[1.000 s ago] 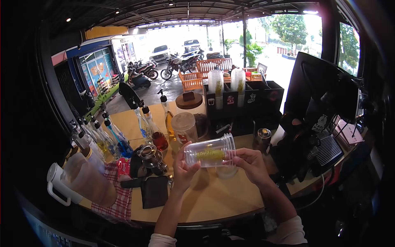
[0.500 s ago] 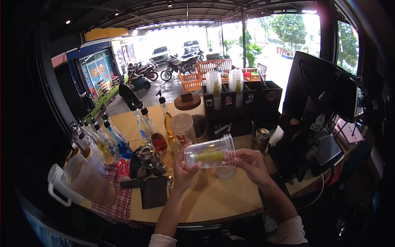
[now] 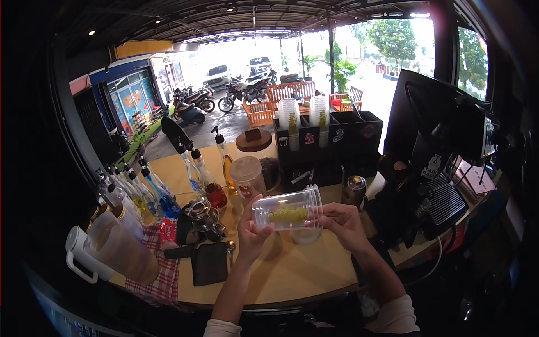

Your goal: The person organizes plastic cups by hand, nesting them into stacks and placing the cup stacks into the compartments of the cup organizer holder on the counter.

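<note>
Clear plastic cups (image 3: 287,210), nested together and bearing a yellow-green print, lie sideways between my two hands above the wooden counter. My left hand (image 3: 252,227) grips the base end, with its fingers partly hidden behind the cups. At the rim end, my right hand (image 3: 341,223) pinches the stacked rims between thumb and fingers. Below and behind the cups, a round clear item (image 3: 306,236) rests on the counter, partly covered by them.
Pump bottles (image 3: 210,188), a white-handled pitcher (image 3: 126,253) and a steel pot (image 3: 203,216) stand left. Behind are a lidded jar (image 3: 254,141) and a black cup organizer (image 3: 331,140). A steel pitcher (image 3: 355,191) and a dark monitor (image 3: 438,118) are right. A black pouch (image 3: 209,265) lies front left.
The camera view has shifted slightly, moving the background a little left. Both hands keep the same hold on the nested cups.
</note>
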